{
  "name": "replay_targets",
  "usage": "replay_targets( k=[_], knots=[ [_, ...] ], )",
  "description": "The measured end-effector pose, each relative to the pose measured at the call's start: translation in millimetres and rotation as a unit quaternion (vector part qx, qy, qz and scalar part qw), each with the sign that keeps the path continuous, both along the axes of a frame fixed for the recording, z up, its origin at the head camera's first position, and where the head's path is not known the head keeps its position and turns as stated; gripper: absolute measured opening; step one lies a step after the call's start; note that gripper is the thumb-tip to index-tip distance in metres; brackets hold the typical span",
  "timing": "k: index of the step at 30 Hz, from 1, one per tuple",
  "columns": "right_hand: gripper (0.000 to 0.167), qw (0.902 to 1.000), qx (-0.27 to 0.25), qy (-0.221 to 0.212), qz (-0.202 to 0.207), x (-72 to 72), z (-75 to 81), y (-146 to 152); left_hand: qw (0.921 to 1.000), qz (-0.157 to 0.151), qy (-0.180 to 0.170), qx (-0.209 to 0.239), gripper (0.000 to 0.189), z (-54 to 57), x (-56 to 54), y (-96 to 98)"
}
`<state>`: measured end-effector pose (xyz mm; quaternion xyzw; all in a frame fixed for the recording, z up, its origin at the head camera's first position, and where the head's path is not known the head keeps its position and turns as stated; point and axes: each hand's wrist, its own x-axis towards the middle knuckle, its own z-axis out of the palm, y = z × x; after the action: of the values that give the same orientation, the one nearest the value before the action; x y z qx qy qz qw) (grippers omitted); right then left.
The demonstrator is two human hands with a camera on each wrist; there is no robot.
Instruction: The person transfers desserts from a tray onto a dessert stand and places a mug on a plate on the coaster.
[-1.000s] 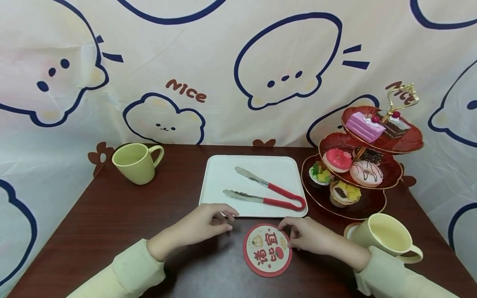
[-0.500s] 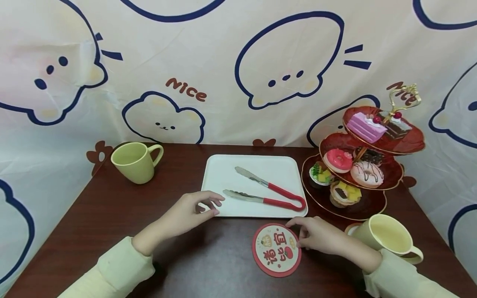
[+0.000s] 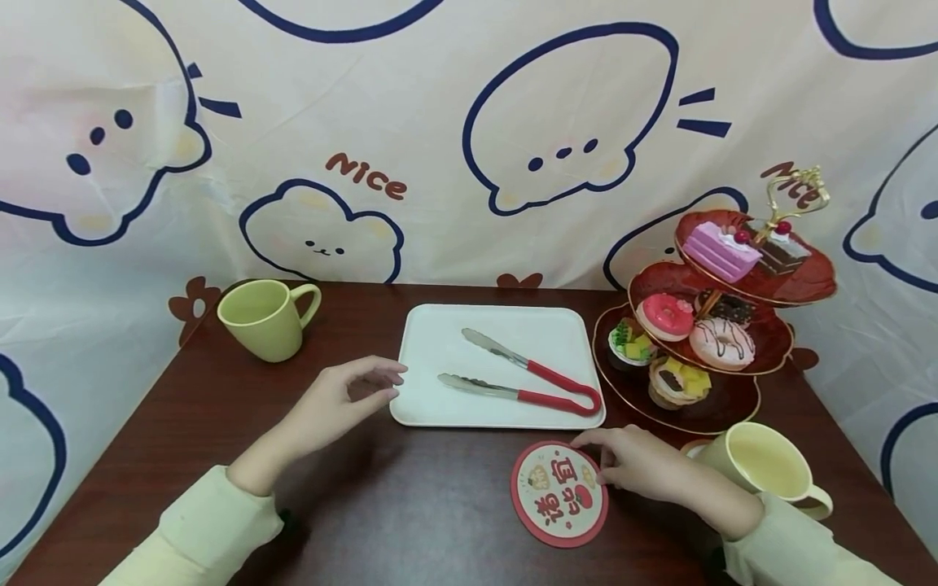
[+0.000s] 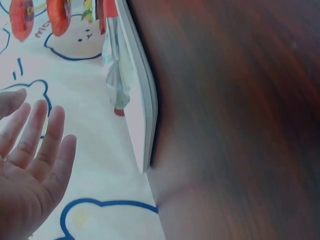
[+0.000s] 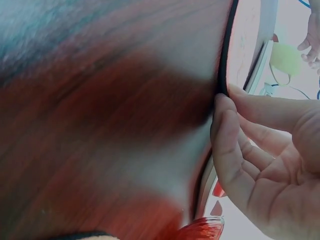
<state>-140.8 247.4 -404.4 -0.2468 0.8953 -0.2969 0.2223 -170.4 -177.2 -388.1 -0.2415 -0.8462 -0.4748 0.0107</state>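
Observation:
In the head view a round red-rimmed coaster point(image 3: 560, 495) with red lettering is at the table's front. My right hand point(image 3: 637, 465) pinches its right edge; the right wrist view shows the thumb on the printed face of the coaster point(image 5: 243, 47) and a fingertip at its dark edge. My left hand point(image 3: 339, 399) is held by the left side of a white tray point(image 3: 432, 330), its fingers relaxed and holding nothing. On the tray lie metal tongs point(image 3: 557, 399) with red handles, their arms spread.
A green mug point(image 3: 267, 321) stands back left. On the right is a three-tier red stand point(image 3: 758, 358) bearing cakes, donuts and cupcakes. In front of it a yellow mug point(image 3: 762, 460) sits on another coaster point(image 3: 692, 448), close to my right forearm. A patterned curtain point(image 3: 440, 236) hangs behind the table.
The coaster has slid to the right along with my right hand. My left hand has drawn back to the left, away from the tray's front edge. Tongs and mugs stay put.

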Motion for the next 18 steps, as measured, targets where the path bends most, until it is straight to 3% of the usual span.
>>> replay_targets(
  k=[8, 18],
  knots=[
    [0.039, 0.9986, 0.040, 0.034, 0.001, 1.2, 2.6, 1, 0.9990, 0.043, 0.003, 0.010, 0.027, 8.2, -3.2, -14.0],
    [0.040, 0.9964, 0.066, 0.053, -0.008, 2.7, 3.4, 4, 0.9918, 0.120, 0.040, 0.021, 0.031, 21.8, -2.2, -37.8]
  ],
)
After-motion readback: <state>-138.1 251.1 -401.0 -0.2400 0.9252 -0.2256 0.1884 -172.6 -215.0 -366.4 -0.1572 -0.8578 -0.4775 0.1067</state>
